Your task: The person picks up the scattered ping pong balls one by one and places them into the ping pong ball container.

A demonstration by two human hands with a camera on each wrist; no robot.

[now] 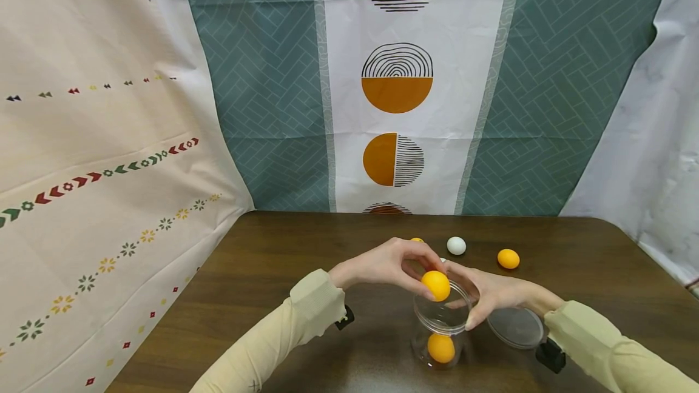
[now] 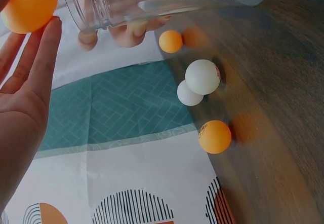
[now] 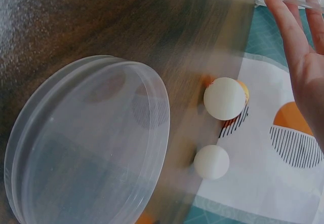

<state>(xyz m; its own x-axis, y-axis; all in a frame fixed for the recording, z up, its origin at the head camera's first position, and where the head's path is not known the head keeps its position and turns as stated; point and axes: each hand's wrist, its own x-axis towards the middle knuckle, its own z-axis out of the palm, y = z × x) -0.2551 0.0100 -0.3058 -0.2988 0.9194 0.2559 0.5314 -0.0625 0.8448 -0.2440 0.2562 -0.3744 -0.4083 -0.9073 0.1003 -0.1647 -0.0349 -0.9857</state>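
My left hand (image 1: 389,264) pinches an orange ping-pong ball (image 1: 435,285) just over the mouth of a clear jar (image 1: 417,344). In the left wrist view that ball (image 2: 31,3) sits between thumb and fingers, beside the jar's threaded rim (image 2: 91,11). My right hand (image 1: 499,291) grips the jar around its upper part, thumb on the near side and fingers on the far side. The jar stands upright, and a second orange ball (image 1: 441,348) lies at its bottom.
A round clear lid (image 1: 516,327) lies on the dark wooden table (image 1: 262,296), right of the jar. Behind the hands are a white ball (image 1: 456,245), an orange ball (image 1: 508,259), another orange ball (image 1: 417,239) and a second white ball (image 2: 190,93), partly hidden. A patterned cloth backs the table.
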